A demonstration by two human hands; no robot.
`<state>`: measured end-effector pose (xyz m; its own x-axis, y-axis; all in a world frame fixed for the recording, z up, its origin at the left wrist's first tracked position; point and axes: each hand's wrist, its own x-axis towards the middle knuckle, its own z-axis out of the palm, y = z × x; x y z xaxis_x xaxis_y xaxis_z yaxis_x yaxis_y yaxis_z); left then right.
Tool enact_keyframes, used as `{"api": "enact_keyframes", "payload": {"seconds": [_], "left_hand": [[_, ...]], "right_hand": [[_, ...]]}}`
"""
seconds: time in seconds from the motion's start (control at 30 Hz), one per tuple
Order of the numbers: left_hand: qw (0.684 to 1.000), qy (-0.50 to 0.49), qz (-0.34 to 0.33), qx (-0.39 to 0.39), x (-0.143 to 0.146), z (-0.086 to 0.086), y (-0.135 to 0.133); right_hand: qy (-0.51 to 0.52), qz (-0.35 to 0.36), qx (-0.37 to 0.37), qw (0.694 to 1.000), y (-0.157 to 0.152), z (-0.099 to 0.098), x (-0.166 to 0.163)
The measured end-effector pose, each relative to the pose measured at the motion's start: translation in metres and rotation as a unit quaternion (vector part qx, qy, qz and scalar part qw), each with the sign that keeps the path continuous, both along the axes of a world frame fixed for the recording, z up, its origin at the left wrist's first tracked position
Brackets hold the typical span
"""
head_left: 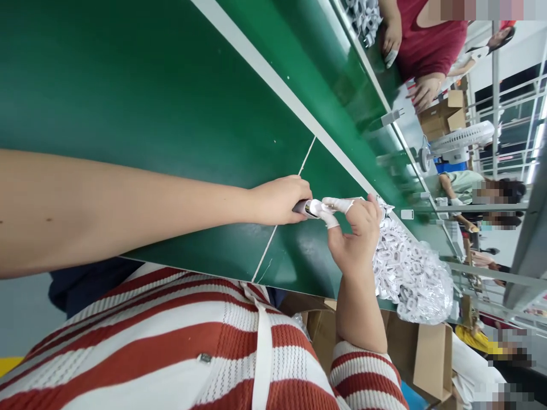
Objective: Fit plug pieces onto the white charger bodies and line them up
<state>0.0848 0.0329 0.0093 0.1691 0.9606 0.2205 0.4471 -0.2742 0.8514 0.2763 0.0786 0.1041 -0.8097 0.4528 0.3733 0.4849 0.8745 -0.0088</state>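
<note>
Stretched in from the left, my left hand [282, 199] is closed around a small glossy tool-like piece [302, 208], silver and dark, its far end pointing right. My right hand [356, 233] wears white finger covers on thumb and forefinger. Those two fingertips pinch a small white plastic part [316, 208] against the end of the silver piece. The fingers hide much of the part, so its exact kind cannot be made out. Just beyond my right wrist lies a heap of white plastic parts [391, 262] on the green table [205, 114].
A clear plastic bag [431, 285] of similar parts lies against the heap. Cardboard boxes [431, 359] stand below the table edge. Past a pale strip [273, 74] runs a green belt [325, 85] carrying white plug adapters [391, 117]. Co-workers sit opposite, near a white fan [464, 136].
</note>
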Motion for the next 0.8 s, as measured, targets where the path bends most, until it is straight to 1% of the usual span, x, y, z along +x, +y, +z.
{"api": "enact_keyframes", "payload": {"seconds": [0.13, 0.23, 0.47, 0.67, 0.8], "left_hand": [[1.0, 0.009, -0.003, 0.007, -0.0003, 0.0001, 0.0008], [1.0, 0.014, -0.004, 0.013, 0.0, -0.0004, 0.0013], [1.0, 0.014, 0.003, 0.018, 0.0003, -0.0018, 0.0004], [1.0, 0.014, 0.001, 0.014, 0.0006, -0.0012, 0.0005], [1.0, 0.018, -0.001, 0.02, 0.0009, -0.0013, 0.0007]], "right_hand": [[-0.029, 0.001, -0.01, 1.0, 0.0044, -0.0051, 0.0003], [-0.038, 0.001, 0.0, 0.999, 0.0034, -0.0082, 0.0007], [-0.005, -0.011, 0.014, 1.0, 0.0019, -0.0025, -0.0001], [-0.034, 0.005, 0.016, 0.999, 0.0036, -0.0075, -0.0024], [-0.077, -0.013, 0.042, 0.996, -0.0007, -0.0006, -0.0072]]}}
